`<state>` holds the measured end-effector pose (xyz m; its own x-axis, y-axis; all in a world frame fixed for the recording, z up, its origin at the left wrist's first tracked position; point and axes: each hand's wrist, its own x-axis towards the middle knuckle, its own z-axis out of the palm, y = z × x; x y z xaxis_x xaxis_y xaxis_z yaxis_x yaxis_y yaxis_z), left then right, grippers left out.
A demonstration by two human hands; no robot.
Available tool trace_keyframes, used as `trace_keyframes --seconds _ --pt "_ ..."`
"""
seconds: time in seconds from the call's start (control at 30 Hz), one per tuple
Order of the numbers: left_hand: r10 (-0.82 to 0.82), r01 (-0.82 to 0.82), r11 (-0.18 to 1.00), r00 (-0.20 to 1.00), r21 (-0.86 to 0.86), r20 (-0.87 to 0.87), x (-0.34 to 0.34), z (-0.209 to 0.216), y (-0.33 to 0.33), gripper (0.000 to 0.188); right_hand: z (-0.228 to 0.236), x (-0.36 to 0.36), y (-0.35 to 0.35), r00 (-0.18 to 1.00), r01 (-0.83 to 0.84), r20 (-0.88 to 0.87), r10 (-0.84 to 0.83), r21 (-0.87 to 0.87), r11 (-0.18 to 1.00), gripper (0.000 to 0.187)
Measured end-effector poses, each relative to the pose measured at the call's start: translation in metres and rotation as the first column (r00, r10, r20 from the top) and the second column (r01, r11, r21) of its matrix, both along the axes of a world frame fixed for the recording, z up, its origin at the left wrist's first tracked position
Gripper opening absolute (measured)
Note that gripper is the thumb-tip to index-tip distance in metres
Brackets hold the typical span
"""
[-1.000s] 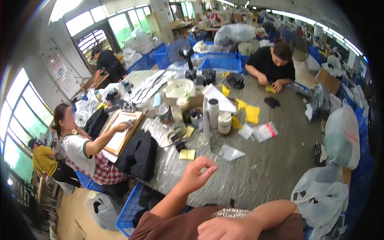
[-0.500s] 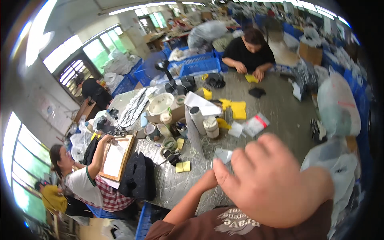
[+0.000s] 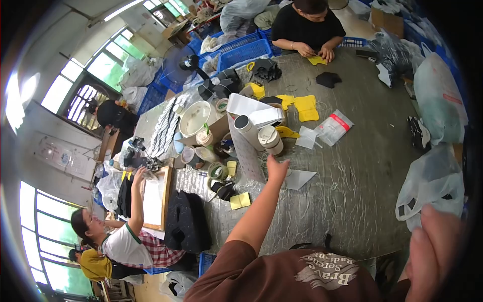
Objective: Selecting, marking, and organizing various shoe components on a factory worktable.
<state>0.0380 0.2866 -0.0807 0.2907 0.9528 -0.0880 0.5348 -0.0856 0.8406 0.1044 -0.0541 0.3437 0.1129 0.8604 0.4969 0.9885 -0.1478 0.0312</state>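
Observation:
My left hand (image 3: 278, 169) reaches over the table just in front of a lidded cream cup (image 3: 270, 140). Its thumb and forefinger are apart, and nothing shows between them. Beside that hand lies a translucent sheet (image 3: 302, 179), with thin rubber bands (image 3: 263, 160) near the cup's base. A white tumbler with a dark top (image 3: 247, 130) stands left of the cup. Close to the camera at the lower right, my right hand (image 3: 436, 249) is raised with its fingers stretched out. Nothing can be seen in it, though its far side is hidden. A plastic bag (image 3: 427, 176) hangs behind it.
Across the table a person in black (image 3: 307, 30) handles a yellow piece (image 3: 317, 60). At the left another person (image 3: 126, 236) reaches over a wooden frame (image 3: 165, 196) beside a black cushion (image 3: 187, 221). A plastic packet (image 3: 334, 128) and yellow pieces (image 3: 306, 108) lie beyond the cup.
The right hand has dropped from the front of the view to the lower right. The left hand has moved forward to near the cup. The whole view has shifted and tilted down.

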Motion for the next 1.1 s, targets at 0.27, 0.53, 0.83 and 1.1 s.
trace_keyframes --seconds 0.27,0.53,0.83,1.1 --pt "0.332 -0.350 0.918 0.935 0.187 0.121 0.017 -0.025 0.049 0.101 -0.124 0.063 0.000 0.824 -0.032 -0.522 -0.222 -0.433 0.901 0.050" --pt "-0.011 -0.043 0.994 0.883 0.105 0.470 0.012 -0.052 0.071 0.073 -0.242 0.042 -0.015 0.516 -0.272 -0.765 -0.386 -0.573 0.773 0.047" --pt "-0.421 0.418 0.905 0.857 0.078 0.297 -0.026 0.064 -0.090 0.059 -0.239 0.023 0.102 0.739 -0.028 -0.661 -0.131 -0.225 0.974 0.068" --pt "-0.538 0.471 0.776 0.841 0.420 0.050 -0.068 0.074 -0.186 0.056 -0.237 -0.006 0.086 0.857 -0.193 -0.508 -0.081 -0.463 0.865 0.057"
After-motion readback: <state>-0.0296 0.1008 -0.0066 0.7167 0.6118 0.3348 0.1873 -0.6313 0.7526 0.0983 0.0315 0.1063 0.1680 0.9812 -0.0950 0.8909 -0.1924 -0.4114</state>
